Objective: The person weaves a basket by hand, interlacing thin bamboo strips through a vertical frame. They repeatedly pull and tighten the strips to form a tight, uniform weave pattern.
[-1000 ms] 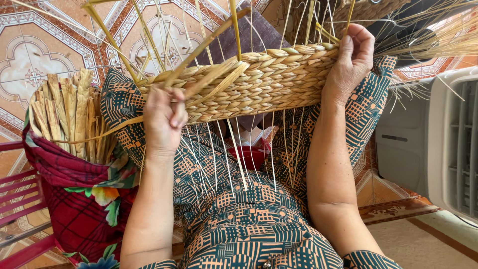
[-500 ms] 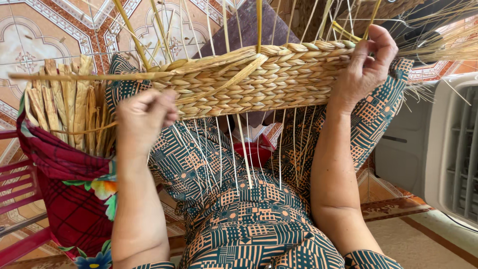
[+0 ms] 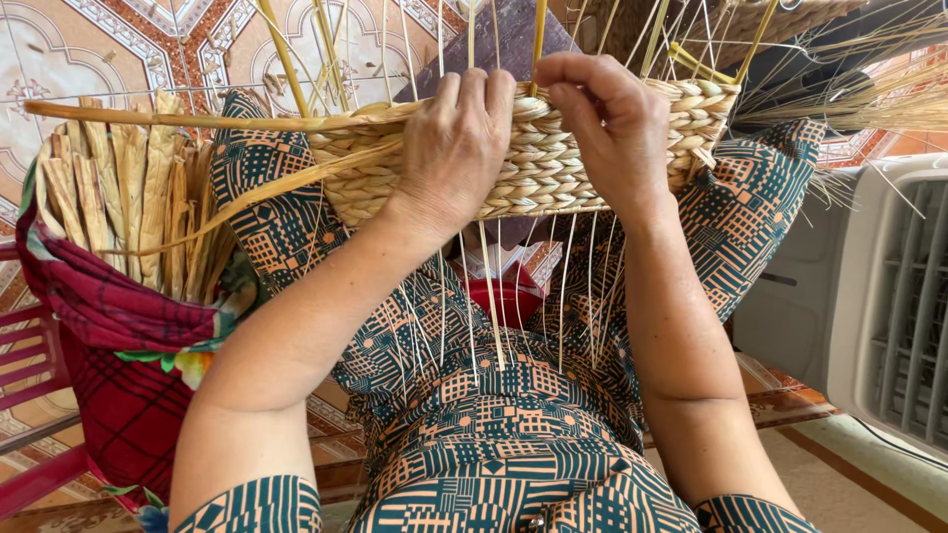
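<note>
My left hand (image 3: 456,148) lies palm-down over the top edge of the half-woven pale straw basket panel (image 3: 553,163), fingers curled over the rim and gripping it. My right hand (image 3: 614,123) is just beside it on the same rim, fingers bent and pinched down near an upright yellow straw stake (image 3: 538,39); I think thumb and forefinger have a strand, but the fingertips are hidden so I can't be sure. The panel sits across my lap, resting on my knees in the teal and orange patterned dress (image 3: 494,434), thin loose straw strands (image 3: 491,316) hanging down from its lower edge. A long flat strand (image 3: 178,116) sticks out to the left from the weave. Left of my knee, a red plaid cloth bag (image 3: 109,355) holds a bundle of dried flat straw strips (image 3: 128,207), standing upright. Patterned tile floor (image 3: 148,49) behind. Grey-white fan or cooler unit (image 3: 879,296) at the right, near my right elbow.
</note>
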Demonstrator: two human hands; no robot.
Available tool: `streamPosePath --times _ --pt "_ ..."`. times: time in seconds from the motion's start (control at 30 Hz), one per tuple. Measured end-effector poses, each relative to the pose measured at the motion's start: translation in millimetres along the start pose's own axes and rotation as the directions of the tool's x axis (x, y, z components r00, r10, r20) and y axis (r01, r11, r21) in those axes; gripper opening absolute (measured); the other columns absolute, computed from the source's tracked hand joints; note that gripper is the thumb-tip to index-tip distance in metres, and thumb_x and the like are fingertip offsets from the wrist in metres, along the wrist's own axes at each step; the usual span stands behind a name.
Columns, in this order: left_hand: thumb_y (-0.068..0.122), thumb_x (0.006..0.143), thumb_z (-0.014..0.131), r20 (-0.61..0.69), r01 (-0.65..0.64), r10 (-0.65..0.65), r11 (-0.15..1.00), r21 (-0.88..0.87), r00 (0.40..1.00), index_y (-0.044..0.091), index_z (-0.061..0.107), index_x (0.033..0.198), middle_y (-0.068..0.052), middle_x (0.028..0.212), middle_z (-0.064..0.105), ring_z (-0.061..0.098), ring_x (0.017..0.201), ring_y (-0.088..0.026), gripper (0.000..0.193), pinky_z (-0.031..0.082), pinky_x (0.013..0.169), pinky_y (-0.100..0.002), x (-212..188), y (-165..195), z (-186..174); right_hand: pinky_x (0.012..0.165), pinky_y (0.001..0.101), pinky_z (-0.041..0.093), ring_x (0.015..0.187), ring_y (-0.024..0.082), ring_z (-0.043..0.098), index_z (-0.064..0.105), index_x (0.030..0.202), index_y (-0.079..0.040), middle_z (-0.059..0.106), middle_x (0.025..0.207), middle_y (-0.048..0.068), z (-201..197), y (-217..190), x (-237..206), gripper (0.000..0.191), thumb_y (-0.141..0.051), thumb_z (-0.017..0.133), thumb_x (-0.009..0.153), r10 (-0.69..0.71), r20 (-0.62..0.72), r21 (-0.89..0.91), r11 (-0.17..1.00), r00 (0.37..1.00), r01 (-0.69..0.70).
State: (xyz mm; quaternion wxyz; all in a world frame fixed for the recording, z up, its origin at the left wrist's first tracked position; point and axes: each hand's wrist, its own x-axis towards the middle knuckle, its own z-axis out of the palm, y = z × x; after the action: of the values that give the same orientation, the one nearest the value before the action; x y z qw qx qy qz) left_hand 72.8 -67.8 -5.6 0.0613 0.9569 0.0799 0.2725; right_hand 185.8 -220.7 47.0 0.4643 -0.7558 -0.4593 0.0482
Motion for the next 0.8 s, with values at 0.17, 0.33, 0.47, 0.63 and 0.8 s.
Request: streamPosePath --times 0.17,0.33,0.47,0.63,0.8 --pt "0.007 0.109 0.070 0.064 -0.141 0.160 0.963 -0.231 0.985 0.007 0.063 0.110 -0.005 0.089 0.064 0.066 0.082 -0.015 0.007 0.059 0.061 -0.026 18 -36 -24 0.078 0.0276 0.061 0.094 0.014 0.074 0.071 0.128 -0.003 0.075 0.115 0.010 2 -6 16 0.027 -0.005 0.076 0.101 -0.054 0.213 -0.048 0.997 0.976 0.066" --pt "0.020 0.098 0.072 -0.270 -0.225 0.164 0.951 -0.214 0.949 0.013 0.068 0.093 -0.001 0.089 0.067 0.068 0.078 -0.023 0.010 0.060 0.065 -0.038 19 -37 -94 0.068 0.0337 0.057 0.077 0.021 0.071 0.075 0.111 -0.003 0.073 0.093 0.010 24 7 28 0.016 -0.010 0.080 0.098 -0.060 0.185 -0.148 0.985 0.981 0.088" --pt "0.023 0.101 0.074 -0.054 0.044 -0.066 0.942 -0.333 0.996 0.010 0.070 0.091 -0.005 0.078 0.067 0.064 0.063 -0.020 0.016 0.054 0.053 -0.036 26 -9 -96 0.072 0.0388 0.056 0.082 0.027 0.070 0.065 0.105 0.000 0.068 0.091 0.013 31 18 24 0.011 -0.006 0.073 0.103 -0.165 0.133 -0.155 0.970 0.977 0.185" --pt "0.018 0.102 0.056 0.642 0.642 -0.217 0.527 -0.557 0.735 0.016 0.068 0.118 -0.001 0.068 0.070 0.064 0.051 -0.013 0.021 0.055 0.047 -0.027 48 -32 -25 0.071 0.0337 0.055 0.084 0.022 0.067 0.053 0.114 0.001 0.067 0.097 0.012 25 20 18 0.013 0.000 0.065 0.108 -0.083 0.148 -0.028 0.996 0.985 0.088" --pt "0.025 0.110 0.059 0.067 0.157 -0.159 0.662 -0.733 0.985 0.006 0.075 0.106 -0.006 0.083 0.077 0.071 0.065 -0.013 0.025 0.060 0.053 -0.025 43 -41 -20 0.061 0.0214 0.052 0.070 0.007 0.063 0.053 0.115 -0.001 0.069 0.092 0.006 19 17 26 0.008 0.004 0.056 0.109 0.192 0.243 0.223 0.943 0.951 -0.248"
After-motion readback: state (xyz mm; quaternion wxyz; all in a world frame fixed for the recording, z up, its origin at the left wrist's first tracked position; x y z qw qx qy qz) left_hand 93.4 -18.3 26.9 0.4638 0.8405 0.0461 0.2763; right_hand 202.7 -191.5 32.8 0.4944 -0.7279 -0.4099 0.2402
